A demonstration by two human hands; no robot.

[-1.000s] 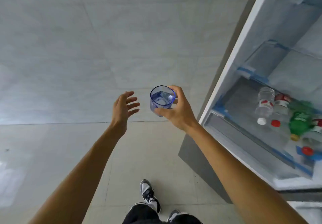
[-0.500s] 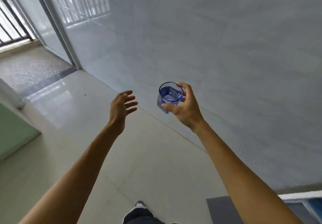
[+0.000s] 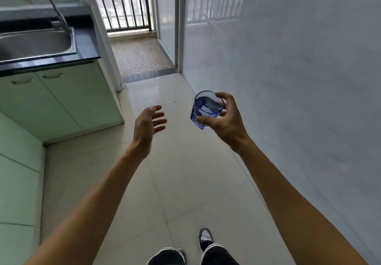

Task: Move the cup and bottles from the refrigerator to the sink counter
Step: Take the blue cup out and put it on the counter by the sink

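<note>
Ahead of me on the left, the counter [image 3: 87, 46] sits on top of the cabinet [image 3: 61, 99], with the sink [image 3: 73, 43] set into it and the faucet [image 3: 52, 3] standing behind the basin. The wall [image 3: 299, 79] runs along my right. Between them the floor [image 3: 175, 182] leads forward to a barred railing [image 3: 123, 2]. My left hand [image 3: 147, 123] is out over the floor. My right hand [image 3: 225, 121], just beside it, holds the cup [image 3: 207, 110] well apart from the counter.
</note>
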